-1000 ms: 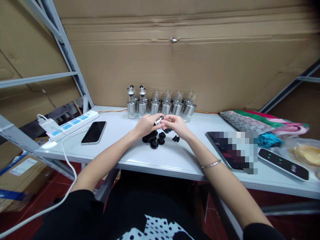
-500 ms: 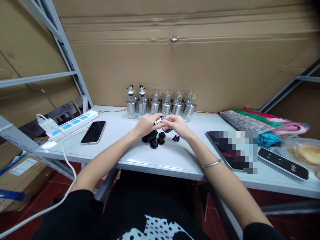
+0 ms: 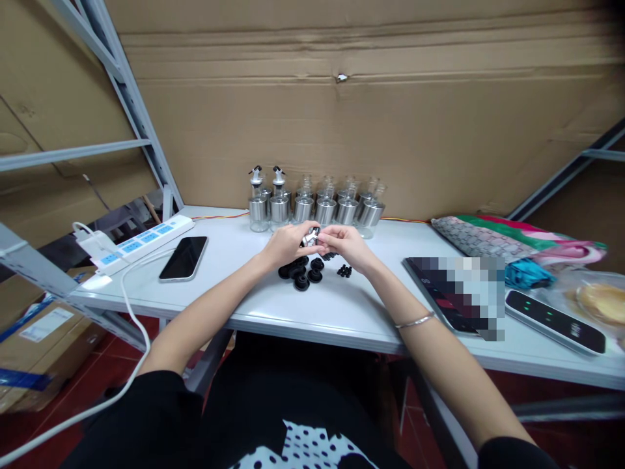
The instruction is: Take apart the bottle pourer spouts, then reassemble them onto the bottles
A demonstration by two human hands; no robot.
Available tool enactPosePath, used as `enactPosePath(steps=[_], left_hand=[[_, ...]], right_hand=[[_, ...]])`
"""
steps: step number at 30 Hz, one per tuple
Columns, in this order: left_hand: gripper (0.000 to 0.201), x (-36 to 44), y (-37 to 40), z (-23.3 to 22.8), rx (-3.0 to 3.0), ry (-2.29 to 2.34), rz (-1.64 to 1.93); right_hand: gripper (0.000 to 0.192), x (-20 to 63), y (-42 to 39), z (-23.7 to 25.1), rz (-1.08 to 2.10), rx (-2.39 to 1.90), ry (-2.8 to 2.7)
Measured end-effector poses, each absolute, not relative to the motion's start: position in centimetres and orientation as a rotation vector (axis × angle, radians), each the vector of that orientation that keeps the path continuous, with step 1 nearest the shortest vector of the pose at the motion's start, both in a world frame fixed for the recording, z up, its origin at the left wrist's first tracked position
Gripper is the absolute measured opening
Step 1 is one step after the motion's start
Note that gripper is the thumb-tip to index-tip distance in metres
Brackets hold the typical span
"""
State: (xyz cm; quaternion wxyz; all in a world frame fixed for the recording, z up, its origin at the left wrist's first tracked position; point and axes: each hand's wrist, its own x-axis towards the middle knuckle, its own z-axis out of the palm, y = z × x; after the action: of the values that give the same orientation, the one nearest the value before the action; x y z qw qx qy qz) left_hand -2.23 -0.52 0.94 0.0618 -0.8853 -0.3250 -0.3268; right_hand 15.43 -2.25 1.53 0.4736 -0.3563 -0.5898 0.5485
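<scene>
Over the middle of the table, my left hand (image 3: pixel 288 243) is closed around a small silver-and-black pour spout (image 3: pixel 309 238), like those fitted on two of the bottles. The fingers of my right hand (image 3: pixel 344 245) pinch at the spout's right side; whether a smaller part sits between them is hidden. Below my hands lie several black ribbed stoppers (image 3: pixel 301 280) in a loose group. A cluster of tiny black caps (image 3: pixel 344 271) is to their right, and more black pieces (image 3: pixel 330 256) show partly under my right hand.
Glass bottles with steel sleeves (image 3: pixel 325 211) stand in rows at the back. To the left are a phone (image 3: pixel 183 258) and a power strip (image 3: pixel 139 245) with a white cable. A tablet (image 3: pixel 442 293), a black-and-white device (image 3: pixel 554 322) and folded cloth (image 3: pixel 517 240) occupy the right.
My right fingers have shifted slightly at the spout, and more of its silver body shows between my hands. The things on the table have stayed put.
</scene>
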Motion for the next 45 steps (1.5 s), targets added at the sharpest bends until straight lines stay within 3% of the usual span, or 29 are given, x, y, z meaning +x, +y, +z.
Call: enactPosePath(steps=[4,20,45], left_hand=[[0.051,-2.24,-0.55,1.00,-2.733,-0.995,-1.017],[0.030,-2.22,-0.66,0.67,-2.726,-0.979,-1.113],[0.027,-2.47,-0.84,1.12,-2.717,-0.913,-1.121]], right_hand=[[0.038,15.51,-2.22,1.50,1.351,-0.897,-1.449],[0.035,15.60,-2.22,1.26,1.343,-0.928,-1.510],[0.034,15.11,-2.66,1.55,1.351,-0.956,-1.559]])
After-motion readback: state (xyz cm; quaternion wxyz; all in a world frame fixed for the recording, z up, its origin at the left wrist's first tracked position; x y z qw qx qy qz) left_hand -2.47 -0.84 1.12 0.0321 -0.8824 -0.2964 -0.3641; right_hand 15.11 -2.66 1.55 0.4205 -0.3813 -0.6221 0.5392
